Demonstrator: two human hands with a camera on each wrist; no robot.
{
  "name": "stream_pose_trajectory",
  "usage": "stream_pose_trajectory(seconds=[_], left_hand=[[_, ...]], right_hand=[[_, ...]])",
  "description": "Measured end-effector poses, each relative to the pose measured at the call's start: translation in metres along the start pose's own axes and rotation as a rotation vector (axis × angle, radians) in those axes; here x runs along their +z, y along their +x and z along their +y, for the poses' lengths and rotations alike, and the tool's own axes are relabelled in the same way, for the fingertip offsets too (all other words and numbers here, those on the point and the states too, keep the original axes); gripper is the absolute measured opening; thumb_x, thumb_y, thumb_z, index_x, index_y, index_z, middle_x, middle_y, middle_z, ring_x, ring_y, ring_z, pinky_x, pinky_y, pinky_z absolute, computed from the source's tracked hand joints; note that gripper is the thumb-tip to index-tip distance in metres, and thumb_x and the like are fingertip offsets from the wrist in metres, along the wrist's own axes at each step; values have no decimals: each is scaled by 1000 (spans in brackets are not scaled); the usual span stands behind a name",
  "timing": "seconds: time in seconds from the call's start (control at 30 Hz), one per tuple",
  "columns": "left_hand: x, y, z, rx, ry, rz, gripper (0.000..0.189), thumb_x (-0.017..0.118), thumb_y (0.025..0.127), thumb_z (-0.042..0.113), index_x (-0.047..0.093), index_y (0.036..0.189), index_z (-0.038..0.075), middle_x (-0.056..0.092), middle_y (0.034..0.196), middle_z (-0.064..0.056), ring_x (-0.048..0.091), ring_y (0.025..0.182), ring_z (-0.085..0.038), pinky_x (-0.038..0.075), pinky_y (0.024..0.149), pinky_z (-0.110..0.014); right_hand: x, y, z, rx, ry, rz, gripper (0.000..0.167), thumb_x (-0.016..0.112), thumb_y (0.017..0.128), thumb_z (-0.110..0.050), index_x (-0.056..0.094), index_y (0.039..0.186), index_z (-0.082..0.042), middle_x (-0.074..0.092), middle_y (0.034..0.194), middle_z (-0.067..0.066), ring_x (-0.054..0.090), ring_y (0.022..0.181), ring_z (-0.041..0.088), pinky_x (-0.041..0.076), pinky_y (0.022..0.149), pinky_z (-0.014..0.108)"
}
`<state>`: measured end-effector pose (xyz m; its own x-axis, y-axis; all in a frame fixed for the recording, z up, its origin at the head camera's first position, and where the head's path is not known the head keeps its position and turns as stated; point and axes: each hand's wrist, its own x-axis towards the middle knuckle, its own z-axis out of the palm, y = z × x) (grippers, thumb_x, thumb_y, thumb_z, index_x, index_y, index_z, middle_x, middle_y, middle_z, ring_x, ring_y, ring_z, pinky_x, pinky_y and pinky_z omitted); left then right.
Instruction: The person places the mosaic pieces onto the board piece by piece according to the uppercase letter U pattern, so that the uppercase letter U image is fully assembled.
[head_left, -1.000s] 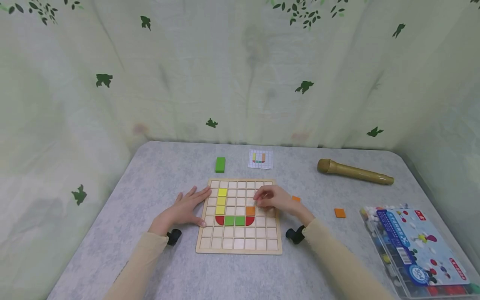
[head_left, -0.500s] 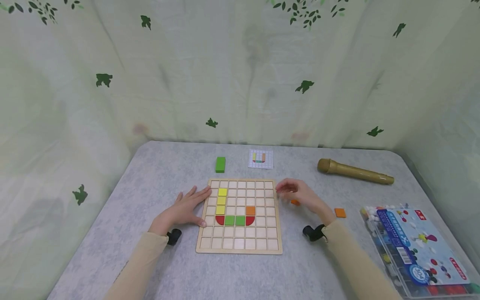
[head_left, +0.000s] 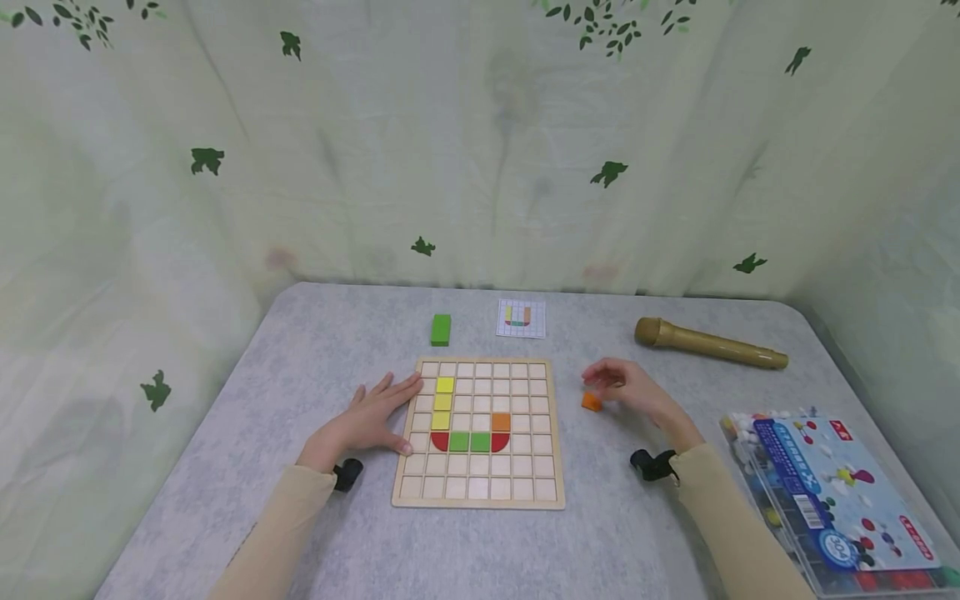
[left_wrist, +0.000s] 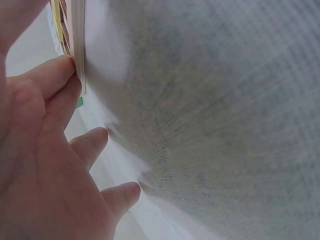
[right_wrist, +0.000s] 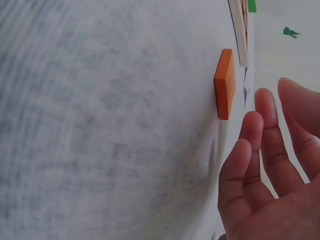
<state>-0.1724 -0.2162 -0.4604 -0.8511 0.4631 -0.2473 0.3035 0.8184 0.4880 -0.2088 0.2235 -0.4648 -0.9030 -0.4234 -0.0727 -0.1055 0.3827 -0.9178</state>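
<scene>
A wooden grid board (head_left: 478, 493) lies on the table, bearing a U of yellow, red, green and orange pieces. Spread fingers of my left hand (head_left: 362, 423) rest along its left edge; in the left wrist view, some fingertips touch the board and others the tabletop. My right hand (head_left: 630, 387) hovers off the board's right side, fingers loosely bent with nothing between them. Just under its fingertips is an orange square tile (head_left: 591, 402). The right wrist view shows this tile (right_wrist: 225, 85) flat on the table, apart from the fingers.
Behind the board are a green block (head_left: 441, 330) and a small card (head_left: 521, 319) printed with a similar U. A brown microphone-shaped object (head_left: 711, 343) lies at the back right. A clear case (head_left: 847, 508) of coloured parts sits at the front right.
My right hand has moved right, from over the board to beside the loose orange tile. Its wrist now covers the other orange tile farther right. The left hand has stayed put.
</scene>
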Motion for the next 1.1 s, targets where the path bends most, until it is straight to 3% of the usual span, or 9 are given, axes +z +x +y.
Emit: stream_pose_trajectory(seconds=[0.23, 0.5, 0.77, 0.93, 1.1], left_hand=[[0, 0, 1, 11, -9, 6, 110, 81, 68, 45, 23, 152, 6, 17, 158, -12, 1, 142, -44, -4, 105, -67], [0, -1, 2, -2, -7, 8, 109, 82, 68, 43, 23, 153, 7, 17, 158, -12, 1, 142, -44, -3, 105, -68], [0, -1, 1, -10, 1, 3, 109, 82, 68, 42, 22, 153, 8, 16, 158, -10, 0, 142, -43, -3, 105, -67], [0, 0, 1, -3, 1, 6, 109, 82, 68, 43, 22, 153, 7, 16, 158, -12, 1, 142, -44, -3, 105, -68], [0, 0, 1, -3, -1, 1, 110, 81, 68, 45, 22, 153, 8, 16, 158, -11, 0, 142, -43, -4, 105, -67]], right_hand=[[3, 0, 3, -11, -110, -30, 30, 62, 79, 10, 61, 108, 8, 63, 101, 16, 55, 89, 26, 46, 76, 33], [10, 3, 4, 8, -242, 0, 29, 66, 73, 12, 64, 101, 4, 59, 88, 7, 52, 82, 22, 45, 74, 33], [12, 3, 2, -37, -243, -6, 27, 65, 69, 16, 64, 92, 1, 58, 84, 6, 51, 78, 21, 44, 70, 32], [12, 1, -3, -65, -205, -50, 17, 69, 79, 9, 64, 93, 1, 61, 87, 7, 55, 79, 21, 47, 71, 32], [17, 1, -9, -57, -152, -65, 9, 68, 85, 2, 62, 93, 0, 59, 85, 8, 53, 76, 19, 46, 64, 28]])
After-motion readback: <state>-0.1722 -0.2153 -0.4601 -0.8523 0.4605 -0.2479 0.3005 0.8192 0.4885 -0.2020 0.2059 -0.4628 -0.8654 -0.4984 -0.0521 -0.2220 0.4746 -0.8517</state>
